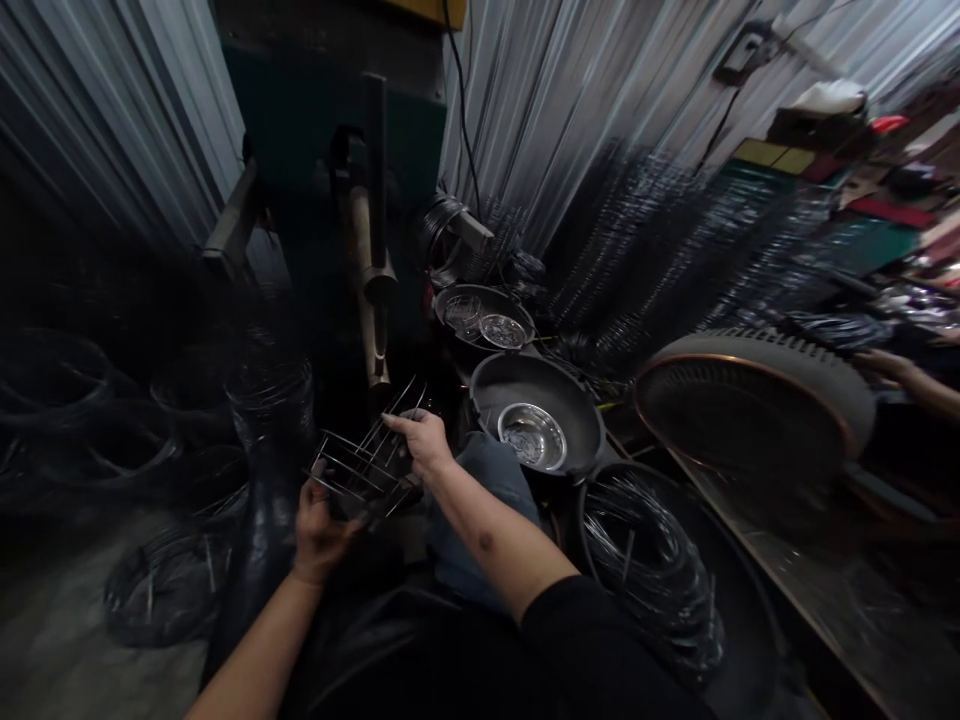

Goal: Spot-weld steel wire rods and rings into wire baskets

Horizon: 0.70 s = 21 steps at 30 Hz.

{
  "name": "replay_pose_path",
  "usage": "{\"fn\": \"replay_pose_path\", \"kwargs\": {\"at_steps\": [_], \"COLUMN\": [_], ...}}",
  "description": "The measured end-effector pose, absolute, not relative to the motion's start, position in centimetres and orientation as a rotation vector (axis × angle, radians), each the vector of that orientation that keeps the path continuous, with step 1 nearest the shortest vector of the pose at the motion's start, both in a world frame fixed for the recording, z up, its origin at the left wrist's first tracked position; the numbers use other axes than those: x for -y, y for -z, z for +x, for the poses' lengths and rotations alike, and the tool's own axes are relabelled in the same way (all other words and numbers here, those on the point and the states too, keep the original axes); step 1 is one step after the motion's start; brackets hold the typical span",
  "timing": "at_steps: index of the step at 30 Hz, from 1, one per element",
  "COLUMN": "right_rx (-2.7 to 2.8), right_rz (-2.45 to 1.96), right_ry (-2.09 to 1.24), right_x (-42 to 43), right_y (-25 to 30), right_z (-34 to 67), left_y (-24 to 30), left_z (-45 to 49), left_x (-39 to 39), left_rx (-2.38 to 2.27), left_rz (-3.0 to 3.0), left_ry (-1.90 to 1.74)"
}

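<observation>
A small wire rack [346, 452] of thin metal rods is held above my lap, tilted. My left hand [321, 525] grips its near left side, with the thumb over a rod. My right hand [421, 440] is closed on its right end, index finger stretched along the wires. Just beyond the rack stand a machine's two round metal bars, the upright one [375, 170] above the lower, light-coloured one [376, 365]. Motion and dim light blur the thinner wires, so their exact shape is hard to tell.
To my right are black tubs; one holds a shiny metal bowl [532, 437], another a wire coil [652, 570]. A round fan [750, 400] stands farther right, with a person's arm [919, 385] beyond it. Wire rings [169, 585] lie on the left floor.
</observation>
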State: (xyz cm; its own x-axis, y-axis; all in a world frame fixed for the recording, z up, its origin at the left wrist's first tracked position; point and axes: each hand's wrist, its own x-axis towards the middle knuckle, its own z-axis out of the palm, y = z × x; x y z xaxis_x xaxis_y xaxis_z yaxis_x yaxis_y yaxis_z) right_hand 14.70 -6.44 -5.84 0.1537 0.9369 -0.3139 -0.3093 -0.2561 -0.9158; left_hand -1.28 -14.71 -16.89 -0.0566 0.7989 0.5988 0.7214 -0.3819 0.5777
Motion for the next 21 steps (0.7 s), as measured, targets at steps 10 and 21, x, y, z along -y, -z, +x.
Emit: {"fn": "replay_pose_path", "kwargs": {"at_steps": [10, 21], "right_rx": [0.804, 0.803], "right_rz": [-1.038, -0.871], "right_ry": [-1.674, -1.919], "right_x": [7.6, 7.7], "right_y": [6.1, 7.8], "right_z": [15.9, 18.1], "left_y": [17.3, 16.1], "left_z": [-0.8, -0.2], "left_x": [16.3, 17.2], "left_rx": [-1.752, -1.847], "left_rz": [2.012, 1.713], "left_ry": [-1.458, -1.376]}}
